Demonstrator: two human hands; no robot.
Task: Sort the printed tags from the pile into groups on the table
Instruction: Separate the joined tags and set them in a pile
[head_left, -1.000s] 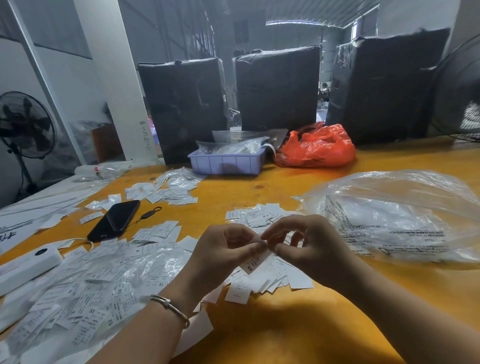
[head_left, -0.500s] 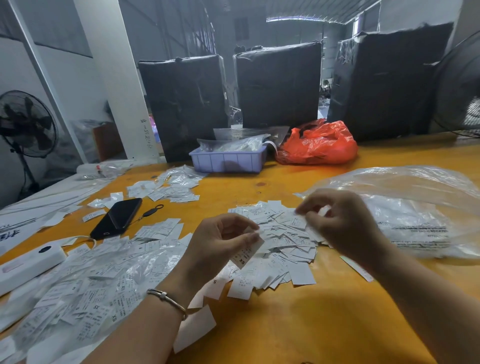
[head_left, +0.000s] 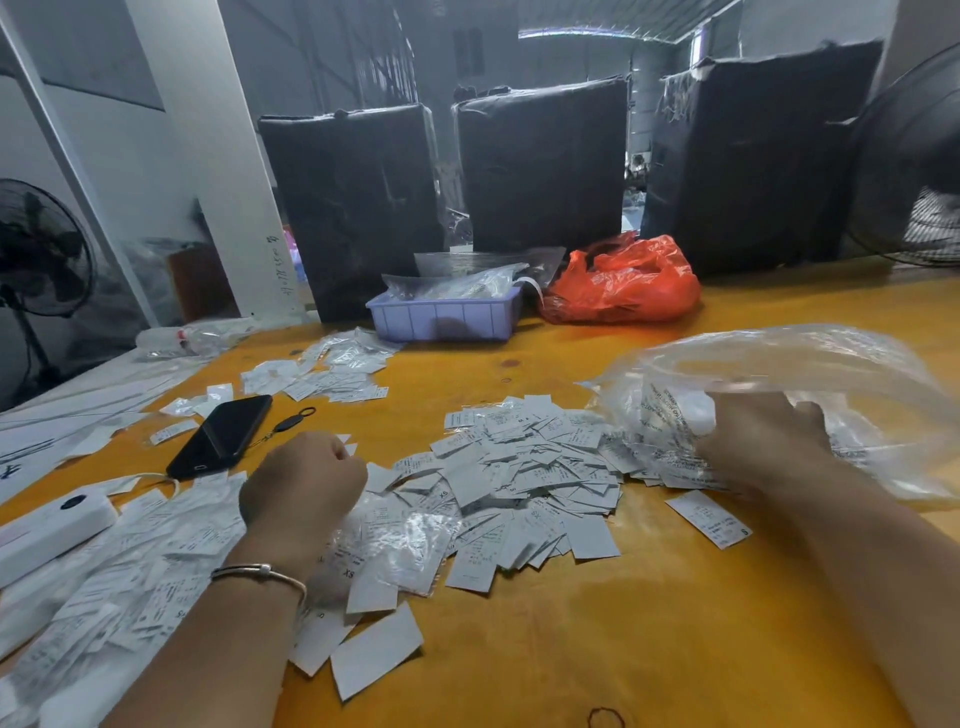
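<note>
White printed tags heaped mid-table, smaller groups far left; most unsorted, I judge. Left hand fisted, contents unclear. Right hand in clear bag, grip blurred.

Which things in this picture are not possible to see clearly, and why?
Head view only:
- Right hand: motion-blurred, inside the clear bag; grip unclear.
- Left hand: fist seen from behind; its contents hidden.
- Tags: most print too small.
- Right fan: cut off by the edge.
</note>
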